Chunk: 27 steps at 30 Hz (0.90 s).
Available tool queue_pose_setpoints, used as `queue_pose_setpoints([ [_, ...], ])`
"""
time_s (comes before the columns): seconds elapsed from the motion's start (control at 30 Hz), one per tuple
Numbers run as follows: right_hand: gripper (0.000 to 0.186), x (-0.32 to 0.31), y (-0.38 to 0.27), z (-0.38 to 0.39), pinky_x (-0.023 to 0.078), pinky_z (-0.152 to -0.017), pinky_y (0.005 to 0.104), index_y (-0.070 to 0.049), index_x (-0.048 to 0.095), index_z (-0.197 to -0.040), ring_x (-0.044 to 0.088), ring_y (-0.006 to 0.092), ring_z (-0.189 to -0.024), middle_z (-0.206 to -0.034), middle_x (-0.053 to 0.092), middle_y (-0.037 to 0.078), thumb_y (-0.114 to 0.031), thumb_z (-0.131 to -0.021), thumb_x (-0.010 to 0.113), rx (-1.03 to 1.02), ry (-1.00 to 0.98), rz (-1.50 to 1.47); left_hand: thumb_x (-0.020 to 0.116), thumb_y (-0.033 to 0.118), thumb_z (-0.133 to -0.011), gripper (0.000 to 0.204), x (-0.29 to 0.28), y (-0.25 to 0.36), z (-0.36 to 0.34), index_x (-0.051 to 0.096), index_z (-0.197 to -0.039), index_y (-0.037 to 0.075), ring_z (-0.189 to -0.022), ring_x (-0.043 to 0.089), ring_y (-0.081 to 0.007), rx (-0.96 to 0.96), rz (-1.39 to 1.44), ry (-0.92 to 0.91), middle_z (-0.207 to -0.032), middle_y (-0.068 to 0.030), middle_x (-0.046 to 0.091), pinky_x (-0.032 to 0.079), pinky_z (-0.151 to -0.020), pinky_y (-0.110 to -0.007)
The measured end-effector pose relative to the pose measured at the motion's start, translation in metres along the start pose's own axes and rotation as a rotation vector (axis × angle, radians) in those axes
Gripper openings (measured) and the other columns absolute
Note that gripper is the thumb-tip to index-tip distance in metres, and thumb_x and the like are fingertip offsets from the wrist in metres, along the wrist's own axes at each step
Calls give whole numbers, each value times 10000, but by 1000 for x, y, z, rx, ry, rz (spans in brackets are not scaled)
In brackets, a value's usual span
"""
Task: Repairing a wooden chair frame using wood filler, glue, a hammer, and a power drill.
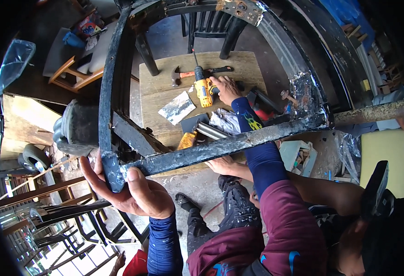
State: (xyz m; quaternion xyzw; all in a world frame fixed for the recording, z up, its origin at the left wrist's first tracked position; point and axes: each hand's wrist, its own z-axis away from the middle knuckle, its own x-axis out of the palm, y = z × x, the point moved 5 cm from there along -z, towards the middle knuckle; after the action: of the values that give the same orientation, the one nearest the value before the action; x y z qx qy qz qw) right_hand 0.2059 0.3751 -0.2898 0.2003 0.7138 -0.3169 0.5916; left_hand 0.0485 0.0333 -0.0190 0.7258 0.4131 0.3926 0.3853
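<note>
1. Frame: we have a black, paint-worn frame (229, 146) raised across the view, bench (153, 94) showing through its opening.
2. Left of the hands (135, 193): gripping the frame's near-left corner, thumb on the near side, fingers round the far side.
3. Right of the hands (227, 89): closed round the grip of a yellow-and-black drill (204, 92) over the bench; forearm passes beneath the near bar.
4. Drill: long bit points away from us; dark marking on the shell, too small for us to read.
5. Hammer (177, 76): beside the drill's nose, orange on the handle; no label we can make out.
6. Other bench items: patterned sheet (177, 108), metal tubes (212, 131), yellow block (187, 140), white cloth (226, 120).
7. Marks: yellow-green graphic on the dark blue sleeve (246, 115); light-blue curved mark on the maroon shirt (280, 221). Printed colourful pack (89, 24) far left, lettering unclear to us.
8. Co-worker's hand (222, 164): near the bench's near edge.
</note>
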Motion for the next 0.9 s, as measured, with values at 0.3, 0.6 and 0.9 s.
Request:
queue_pose_setpoints([
  [0.3,328,52,-64,69,529,-836,504,-23,696,-1032,670,407,-972,-1037,699,220,-247,-793,718,386,-121,-130,716,251,-890,848,-26,-5,-7,266,-1567,11,-1063,563,-194,61,-73,33,-1325,-144,520,457,-936,-307],
  [0.6,373,-6,-85,124,408,-1040,464,-48,583,-1113,531,389,-1188,-1245,578,182,-264,-829,692,394,373,-444,696,161,-869,814,-23,-2,-7,295,-1566,44,-931,569,-142,16,-64,20,-1334,-129,518,486,-765,-240],
  [0.9,285,-44,-86,249,437,-948,508,-2,575,-1216,559,452,-1076,-1142,578,246,-78,-957,481,565,894,-559,603,131,-935,644,-2,1,0,370,-1529,42,-1131,546,-191,-60,46,-156,-1377,-161,490,399,-1031,-316],
])
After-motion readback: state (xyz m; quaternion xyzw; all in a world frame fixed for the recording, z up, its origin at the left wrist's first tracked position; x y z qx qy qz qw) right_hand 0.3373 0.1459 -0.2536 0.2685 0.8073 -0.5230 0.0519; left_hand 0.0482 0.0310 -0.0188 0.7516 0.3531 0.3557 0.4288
